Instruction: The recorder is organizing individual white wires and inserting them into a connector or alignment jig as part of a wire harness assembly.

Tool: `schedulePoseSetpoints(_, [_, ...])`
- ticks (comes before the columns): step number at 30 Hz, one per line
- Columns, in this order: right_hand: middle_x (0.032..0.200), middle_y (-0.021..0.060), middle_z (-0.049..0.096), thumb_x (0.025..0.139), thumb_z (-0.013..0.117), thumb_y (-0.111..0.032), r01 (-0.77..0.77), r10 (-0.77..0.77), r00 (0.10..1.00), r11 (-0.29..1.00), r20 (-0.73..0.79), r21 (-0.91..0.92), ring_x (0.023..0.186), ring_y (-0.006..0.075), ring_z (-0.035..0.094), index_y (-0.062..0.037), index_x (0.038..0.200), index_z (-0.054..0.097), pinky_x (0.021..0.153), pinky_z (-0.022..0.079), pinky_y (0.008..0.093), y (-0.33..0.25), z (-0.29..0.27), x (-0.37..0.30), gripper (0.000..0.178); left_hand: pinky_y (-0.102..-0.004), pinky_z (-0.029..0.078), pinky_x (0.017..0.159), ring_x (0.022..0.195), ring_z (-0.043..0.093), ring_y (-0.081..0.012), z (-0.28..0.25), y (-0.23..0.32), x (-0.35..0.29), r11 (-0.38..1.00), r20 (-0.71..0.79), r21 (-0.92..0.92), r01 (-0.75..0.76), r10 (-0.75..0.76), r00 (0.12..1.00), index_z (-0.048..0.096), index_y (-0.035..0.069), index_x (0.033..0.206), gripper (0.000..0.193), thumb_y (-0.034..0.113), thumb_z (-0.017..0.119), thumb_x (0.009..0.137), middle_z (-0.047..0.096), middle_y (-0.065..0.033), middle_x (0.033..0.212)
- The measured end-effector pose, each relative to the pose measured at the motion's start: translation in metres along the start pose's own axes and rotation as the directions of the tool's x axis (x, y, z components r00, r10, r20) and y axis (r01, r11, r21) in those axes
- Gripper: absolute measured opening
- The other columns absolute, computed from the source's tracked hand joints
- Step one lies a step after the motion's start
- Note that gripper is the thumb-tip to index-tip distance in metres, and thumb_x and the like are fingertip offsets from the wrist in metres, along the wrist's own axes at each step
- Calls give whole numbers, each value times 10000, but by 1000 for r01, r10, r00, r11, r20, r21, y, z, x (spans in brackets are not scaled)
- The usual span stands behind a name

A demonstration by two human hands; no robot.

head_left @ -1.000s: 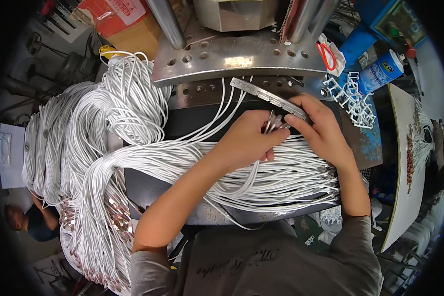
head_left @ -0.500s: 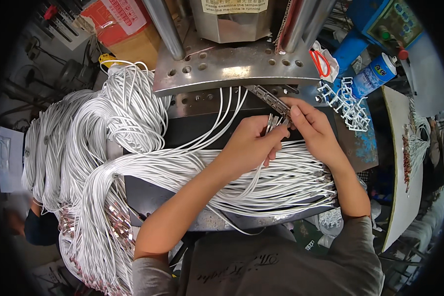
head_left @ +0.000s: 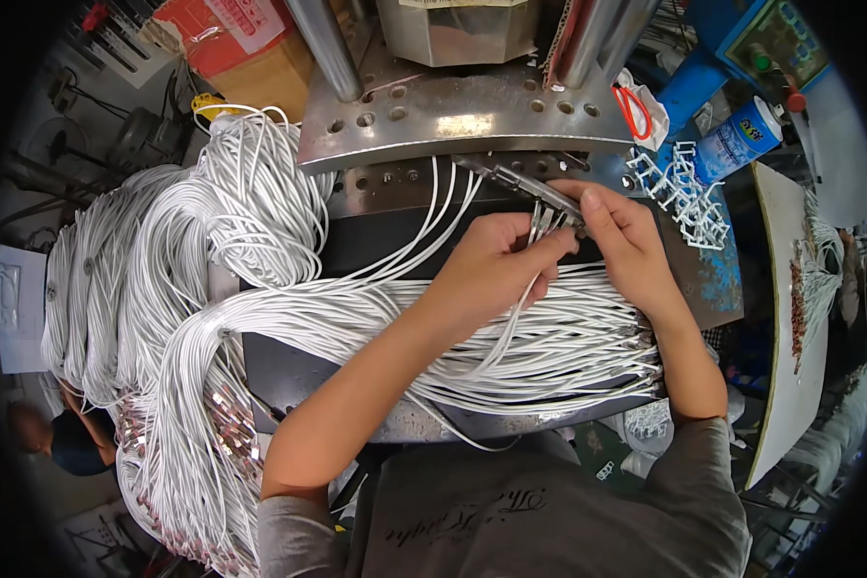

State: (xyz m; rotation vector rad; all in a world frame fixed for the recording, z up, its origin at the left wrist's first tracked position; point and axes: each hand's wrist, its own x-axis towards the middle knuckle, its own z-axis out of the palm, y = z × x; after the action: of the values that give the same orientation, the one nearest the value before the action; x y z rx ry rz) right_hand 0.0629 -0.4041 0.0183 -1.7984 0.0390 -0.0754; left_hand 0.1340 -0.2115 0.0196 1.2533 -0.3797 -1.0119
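Note:
My left hand (head_left: pixel 499 260) is closed round a few white cables (head_left: pixel 511 332), whose metal ends stick up between thumb and fingers. Just right of it, my right hand (head_left: pixel 618 231) grips the near end of a slotted metal bar (head_left: pixel 525 183). That bar slants up and left, its far end close to the steel press plate (head_left: pixel 462 135). The cable ends sit against the bar's near part; how they meet is hidden by my fingers. Below both hands a wide bundle of white cables (head_left: pixel 453 376) lies across the dark work surface, tips toward the right.
Large coils of white cable (head_left: pixel 265 202) heap up at the left. On the right are small white plastic parts (head_left: pixel 694 202), a blue spray can (head_left: pixel 739 142), red-handled scissors (head_left: pixel 634 111) and a pale board (head_left: pixel 785 318). Steel columns (head_left: pixel 326 48) flank the press. Another person's arm (head_left: pixel 85 424) shows at far left.
The metal bar has turned slightly in my right hand, and that hand has shifted a little. My left hand still holds the cables, their ends now closer to the bar.

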Motion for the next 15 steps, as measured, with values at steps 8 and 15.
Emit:
schedulePoseSetpoints(8, [1152, 66, 717, 1001, 693, -183, 39, -28, 996, 992, -91, 123, 1051, 102, 633, 41, 1309, 643, 976, 480, 266, 0, 3, -2, 385, -213, 356, 551, 623, 522, -39, -1, -1, -2, 996, -170, -30, -80, 74, 983, 685, 34, 999, 221, 254, 679, 1019, 592, 36, 734])
schedulePoseSetpoints(15, [1130, 61, 731, 930, 770, -141, 1, 3, 999, 996, -40, 91, 1039, 106, 653, 47, 1291, 657, 965, 490, 259, -6, 1, -3, 421, -216, 385, 561, 659, 549, -47, -4, -7, 2, 996, -105, -76, -48, 40, 994, 670, 35, 989, 232, 265, 682, 1020, 611, 20, 769])
